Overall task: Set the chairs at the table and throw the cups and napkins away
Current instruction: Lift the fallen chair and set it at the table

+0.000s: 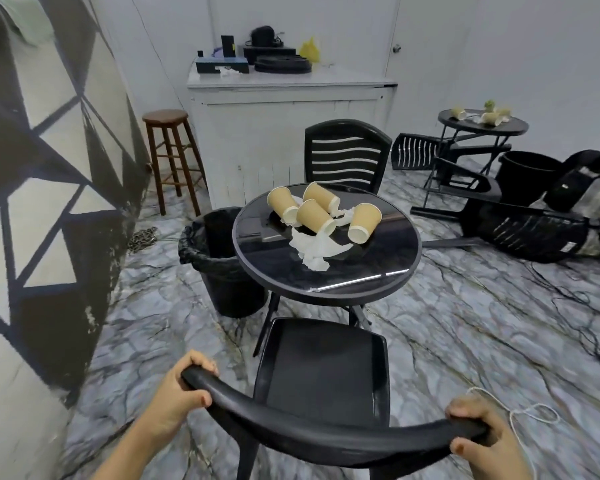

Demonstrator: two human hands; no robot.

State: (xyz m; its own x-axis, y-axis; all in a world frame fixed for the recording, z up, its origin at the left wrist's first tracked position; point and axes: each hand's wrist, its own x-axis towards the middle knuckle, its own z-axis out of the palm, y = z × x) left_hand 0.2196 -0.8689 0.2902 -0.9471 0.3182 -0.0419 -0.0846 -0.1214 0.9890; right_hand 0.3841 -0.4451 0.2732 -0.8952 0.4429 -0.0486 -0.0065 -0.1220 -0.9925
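Observation:
A black plastic chair (323,368) stands just in front of me, its seat facing the round black table (361,275). My left hand (181,393) grips the left end of its curved backrest and my right hand (482,434) grips the right end. On the table lie several tipped tan paper cups (316,216) and crumpled white napkins (314,249). A second black chair (347,157) stands upright at the table's far side. A black bin with a liner (219,258) sits on the floor left of the table.
Two overturned black chairs (520,230) lie on the floor at right, near another bin (527,171) and a second round table (482,126) with cups. A wooden stool (170,157) and white cabinet (284,133) stand behind. Cables (568,306) and a white cord (534,410) cross the floor.

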